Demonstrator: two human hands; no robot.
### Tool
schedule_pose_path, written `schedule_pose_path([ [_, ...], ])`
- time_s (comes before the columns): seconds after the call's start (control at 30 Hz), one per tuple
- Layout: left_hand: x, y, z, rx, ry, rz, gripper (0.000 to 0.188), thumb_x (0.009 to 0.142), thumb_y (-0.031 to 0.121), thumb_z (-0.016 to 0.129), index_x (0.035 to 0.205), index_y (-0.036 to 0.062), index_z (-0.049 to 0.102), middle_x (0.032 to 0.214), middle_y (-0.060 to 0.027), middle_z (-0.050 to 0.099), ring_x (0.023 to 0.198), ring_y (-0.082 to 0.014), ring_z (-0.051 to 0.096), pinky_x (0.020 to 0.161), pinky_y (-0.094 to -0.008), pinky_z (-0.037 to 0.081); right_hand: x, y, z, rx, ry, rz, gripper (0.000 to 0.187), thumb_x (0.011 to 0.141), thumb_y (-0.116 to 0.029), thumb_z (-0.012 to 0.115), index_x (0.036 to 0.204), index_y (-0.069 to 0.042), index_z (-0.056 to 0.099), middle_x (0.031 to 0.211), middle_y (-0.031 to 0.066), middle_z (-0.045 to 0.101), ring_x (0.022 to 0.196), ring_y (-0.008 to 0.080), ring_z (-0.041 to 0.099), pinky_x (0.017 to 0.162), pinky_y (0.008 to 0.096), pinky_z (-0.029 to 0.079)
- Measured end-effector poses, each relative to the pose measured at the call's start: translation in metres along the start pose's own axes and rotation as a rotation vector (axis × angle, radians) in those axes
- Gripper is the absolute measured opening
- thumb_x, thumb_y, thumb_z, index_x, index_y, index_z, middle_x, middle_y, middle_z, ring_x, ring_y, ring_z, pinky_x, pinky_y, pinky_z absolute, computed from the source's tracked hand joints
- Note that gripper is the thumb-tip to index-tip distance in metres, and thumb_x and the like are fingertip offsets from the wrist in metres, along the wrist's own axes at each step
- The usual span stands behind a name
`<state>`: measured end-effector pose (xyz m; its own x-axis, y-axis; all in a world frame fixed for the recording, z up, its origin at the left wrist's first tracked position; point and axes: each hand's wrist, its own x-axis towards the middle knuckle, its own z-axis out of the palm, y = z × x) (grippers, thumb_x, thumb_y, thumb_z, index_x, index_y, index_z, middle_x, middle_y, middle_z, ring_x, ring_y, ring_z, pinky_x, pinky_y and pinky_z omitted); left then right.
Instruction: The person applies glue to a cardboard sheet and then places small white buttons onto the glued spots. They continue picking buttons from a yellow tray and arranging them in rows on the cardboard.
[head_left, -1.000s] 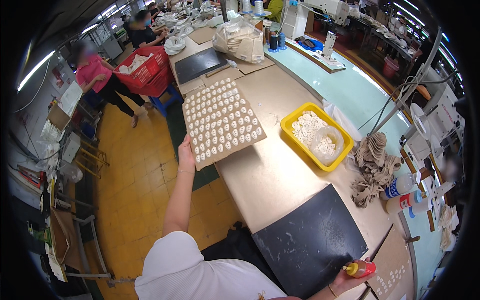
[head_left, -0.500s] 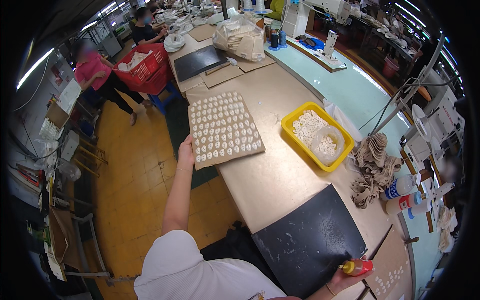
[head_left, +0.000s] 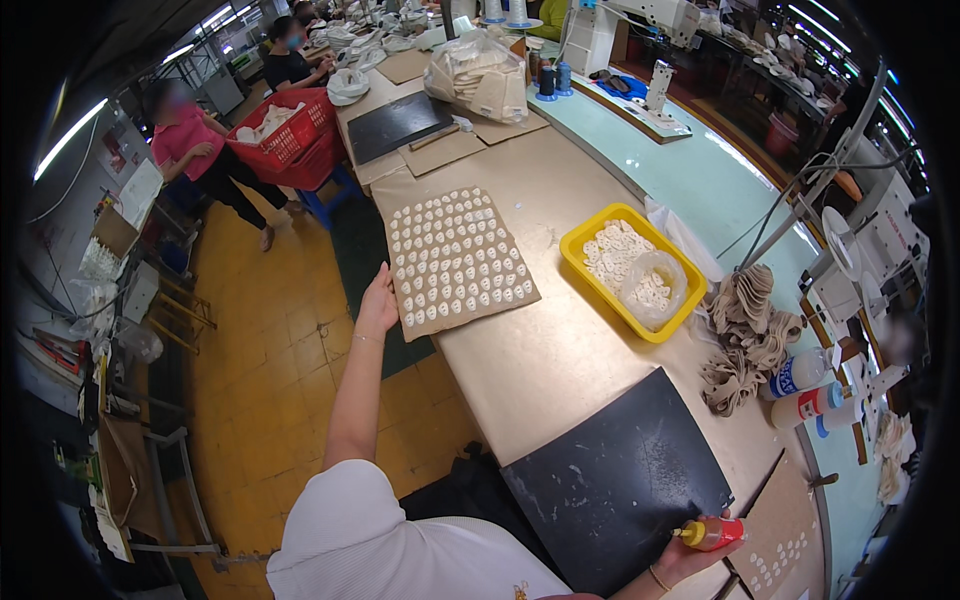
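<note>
A brown cardboard sheet (head_left: 425, 322), covered with rows of small white shaped pieces, lies on the table and overhangs its left edge a little. My left hand (head_left: 376, 303) is at the sheet's left edge, fingers stretched out against it; whether any reach underneath is hard to see. At lower right, my right hand (head_left: 685, 562) grips a small squeeze bottle (head_left: 718, 533) with a yellow nozzle and red label, tilted over the corner of a black board (head_left: 620, 480). Beside it lies another brown sheet (head_left: 775, 515) with several white pieces.
A yellow tray (head_left: 579, 270) holds loose white pieces and a clear bag. Stacked beige fabric parts (head_left: 745, 345) and bottles (head_left: 800, 375) stand right of it. Farther back are a second black board (head_left: 400, 127), a filled plastic bag (head_left: 478, 75) and red baskets (head_left: 290, 140) near a person.
The cardboard sheet has shifted slightly right and settled flatter on the table. My left hand's fingers have straightened at its edge. My right hand with the bottle has barely moved.
</note>
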<state>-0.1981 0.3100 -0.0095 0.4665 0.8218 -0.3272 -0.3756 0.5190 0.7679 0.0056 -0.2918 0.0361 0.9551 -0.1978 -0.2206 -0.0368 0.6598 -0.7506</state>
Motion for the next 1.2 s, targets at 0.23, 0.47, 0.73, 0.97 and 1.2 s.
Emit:
schedule_pose_path([
  [0.23,-0.002,0.004,0.000,0.392,0.132,-0.055,0.058,0.093,0.054,0.047,0.120,0.0031,0.054,0.112,-0.0089,0.060,0.101,-0.0234,0.055,0.091,-0.0374,0.043,-0.004,0.002,-0.002,0.000,-0.038,0.009,0.054,0.093,-0.054,0.046,0.114,-0.005,0.052,0.076,0.0065,0.060,0.068,0.0135,0.062,0.052,0.0234,0.053],
  [0.47,0.015,0.015,0.016,0.793,0.483,0.471,0.045,0.095,0.035,0.050,0.118,-0.0028,0.054,0.117,-0.0160,0.060,0.111,-0.0280,0.053,0.095,-0.0390,0.038,-0.009,0.007,0.001,0.037,0.061,-0.050,0.058,0.093,-0.055,0.044,0.119,-0.004,0.049,0.090,0.0065,0.061,0.075,0.0159,0.061,0.063,0.0282,0.053],
  [0.73,-0.031,0.006,0.120,0.582,0.117,0.694,0.042,0.093,0.011,0.052,0.133,0.0021,0.042,0.126,-0.0102,0.047,0.114,-0.0178,0.045,0.095,-0.0318,0.037,0.001,0.011,-0.007,0.103,-0.050,0.072,0.066,0.087,-0.061,0.049,0.115,-0.001,0.048,0.087,0.0077,0.059,0.076,0.0196,0.058,0.070,0.0333,0.051],
  [0.97,-0.094,-0.061,0.244,0.616,-0.387,0.340,0.039,0.093,0.015,0.052,0.132,0.0068,0.046,0.124,-0.0081,0.050,0.109,-0.0153,0.049,0.088,-0.0287,0.039,-0.009,0.002,0.003,0.051,-0.044,0.012,0.058,0.090,-0.058,0.047,0.112,-0.005,0.050,0.104,0.0074,0.058,0.077,0.0190,0.062,0.068,0.0336,0.053],
  [1.2,-0.145,-0.135,0.299,0.616,-0.942,-0.281,0.037,0.093,0.016,0.053,0.127,0.0021,0.048,0.115,-0.0076,0.056,0.098,-0.0154,0.056,0.083,-0.0282,0.045,-0.006,-0.005,-0.008,0.061,-0.025,0.027,0.069,0.088,-0.066,0.040,0.116,-0.004,0.050,0.083,0.0084,0.061,0.072,0.0202,0.062,0.064,0.0318,0.053],
])
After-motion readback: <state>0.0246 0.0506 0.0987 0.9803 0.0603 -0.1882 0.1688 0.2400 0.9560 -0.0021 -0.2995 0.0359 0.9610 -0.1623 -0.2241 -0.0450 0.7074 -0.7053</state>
